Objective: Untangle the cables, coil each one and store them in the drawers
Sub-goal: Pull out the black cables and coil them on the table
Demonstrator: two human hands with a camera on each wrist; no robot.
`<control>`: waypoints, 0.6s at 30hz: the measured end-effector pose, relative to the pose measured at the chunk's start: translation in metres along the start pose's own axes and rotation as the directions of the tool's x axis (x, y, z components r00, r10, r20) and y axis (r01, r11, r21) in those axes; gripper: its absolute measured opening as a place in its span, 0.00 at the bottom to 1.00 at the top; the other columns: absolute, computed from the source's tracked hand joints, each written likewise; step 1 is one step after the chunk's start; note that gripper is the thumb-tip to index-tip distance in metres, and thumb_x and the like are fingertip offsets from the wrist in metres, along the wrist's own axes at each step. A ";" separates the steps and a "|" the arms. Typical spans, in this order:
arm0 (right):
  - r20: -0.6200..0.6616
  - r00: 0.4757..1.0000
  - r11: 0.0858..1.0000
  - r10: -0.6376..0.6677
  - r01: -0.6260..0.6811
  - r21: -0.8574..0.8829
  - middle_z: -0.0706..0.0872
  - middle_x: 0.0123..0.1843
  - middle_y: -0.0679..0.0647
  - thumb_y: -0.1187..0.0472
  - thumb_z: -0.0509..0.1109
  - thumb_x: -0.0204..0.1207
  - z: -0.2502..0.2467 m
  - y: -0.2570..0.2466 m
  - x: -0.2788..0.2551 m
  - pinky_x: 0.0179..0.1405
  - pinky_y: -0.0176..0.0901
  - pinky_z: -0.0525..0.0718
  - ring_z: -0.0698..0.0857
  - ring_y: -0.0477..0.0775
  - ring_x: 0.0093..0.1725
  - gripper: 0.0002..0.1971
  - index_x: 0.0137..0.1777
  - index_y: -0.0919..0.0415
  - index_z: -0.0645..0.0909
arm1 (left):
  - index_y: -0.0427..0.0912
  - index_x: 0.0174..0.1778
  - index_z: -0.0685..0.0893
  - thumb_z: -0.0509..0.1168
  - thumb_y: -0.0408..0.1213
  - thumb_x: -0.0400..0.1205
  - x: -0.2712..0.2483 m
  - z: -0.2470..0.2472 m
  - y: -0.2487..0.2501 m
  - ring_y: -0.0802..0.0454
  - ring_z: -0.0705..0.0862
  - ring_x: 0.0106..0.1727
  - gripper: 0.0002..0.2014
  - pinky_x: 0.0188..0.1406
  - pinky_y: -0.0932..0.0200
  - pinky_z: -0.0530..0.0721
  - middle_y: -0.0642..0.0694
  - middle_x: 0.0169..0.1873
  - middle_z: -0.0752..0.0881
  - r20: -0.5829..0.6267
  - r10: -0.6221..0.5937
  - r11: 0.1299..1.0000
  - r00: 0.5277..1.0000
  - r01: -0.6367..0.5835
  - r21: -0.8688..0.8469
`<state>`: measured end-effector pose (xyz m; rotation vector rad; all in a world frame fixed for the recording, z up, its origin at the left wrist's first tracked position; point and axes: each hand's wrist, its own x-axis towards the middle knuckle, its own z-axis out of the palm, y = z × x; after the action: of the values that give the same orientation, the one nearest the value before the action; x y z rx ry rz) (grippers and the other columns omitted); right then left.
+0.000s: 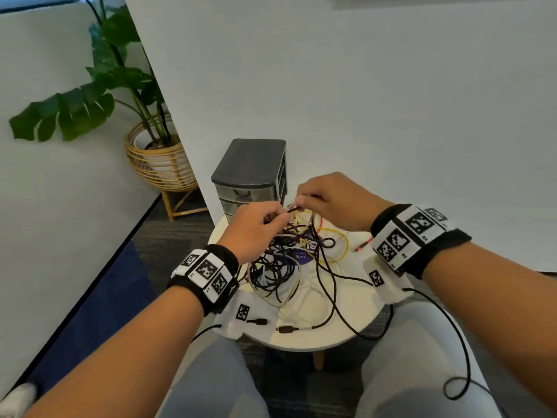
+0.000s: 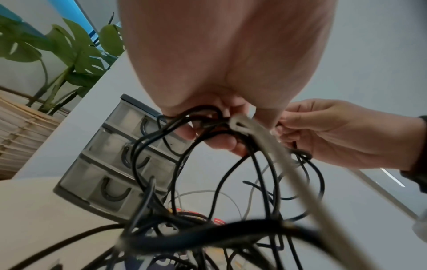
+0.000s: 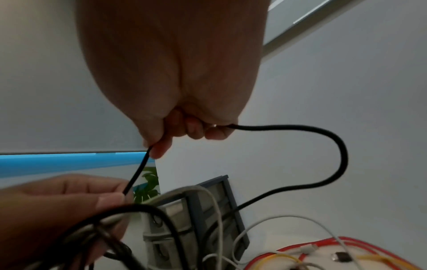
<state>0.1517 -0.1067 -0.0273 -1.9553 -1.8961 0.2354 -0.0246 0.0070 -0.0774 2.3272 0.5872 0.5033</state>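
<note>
Seated person at a small round white bench (image 1: 355, 333), both hands raised above a tangle of cables (image 1: 280, 267) heaped on its top. The left hand (image 1: 253, 227) has its fingers (image 2: 221, 144) curled around a bundle of black strands and one flat grey cable (image 2: 275, 148), which hang from the fist down into the heap. The right hand (image 1: 328, 203) pinches a single black cable (image 3: 323, 133) between thumb and fingers (image 3: 159, 146); a short straight run of it stretches across to the left hand, while the rest emerges from the other side of the fist and loops down toward the bench. The two hands are near each other, joined by this strand. Yellow (image 1: 343, 242), red (image 3: 309, 244) and white (image 3: 323, 224) cables lie spread on the bench to the right of the heap. A grey drawer unit (image 1: 250, 173) stands at the far edge of the bench against the white wall, its three translucent drawers (image 2: 129, 164) closed. A potted plant (image 1: 120, 86) in a wicker stand is on the floor to the left.
</note>
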 end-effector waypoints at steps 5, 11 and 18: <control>-0.218 0.973 0.995 0.081 -0.065 0.080 0.84 0.37 0.49 0.55 0.64 0.88 -0.008 0.001 0.007 0.40 0.46 0.74 0.81 0.47 0.38 0.16 0.39 0.60 0.82 | 0.41 0.40 0.83 0.65 0.45 0.88 -0.002 -0.002 -0.001 0.62 0.76 0.33 0.14 0.39 0.58 0.75 0.55 0.30 0.80 0.040 -0.019 0.999 0.999 0.021 -0.048; -0.512 0.793 0.935 0.330 -0.200 0.292 0.79 0.31 0.42 0.56 0.60 0.90 -0.030 -0.001 0.014 0.29 0.27 0.65 0.75 0.34 0.28 0.18 0.41 0.63 0.82 | 0.46 0.45 0.87 0.64 0.48 0.89 -0.005 -0.004 -0.010 0.60 0.84 0.42 0.13 0.48 0.56 0.81 0.52 0.39 0.88 0.127 -0.076 0.993 0.989 0.086 -0.075; -0.642 0.559 0.828 0.524 -0.160 0.537 0.83 0.35 0.44 0.54 0.59 0.89 -0.040 0.009 0.019 0.35 0.40 0.66 0.72 0.34 0.23 0.20 0.31 0.52 0.72 | 0.55 0.44 0.85 0.62 0.54 0.88 0.003 0.001 -0.013 0.58 0.85 0.50 0.12 0.63 0.38 0.79 0.60 0.42 0.88 0.152 -0.095 0.994 0.984 0.087 0.060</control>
<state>0.1773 -0.0951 0.0082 -1.6906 -0.7847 -0.0911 -0.0252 0.0162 -0.0865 2.3513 0.6358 0.2650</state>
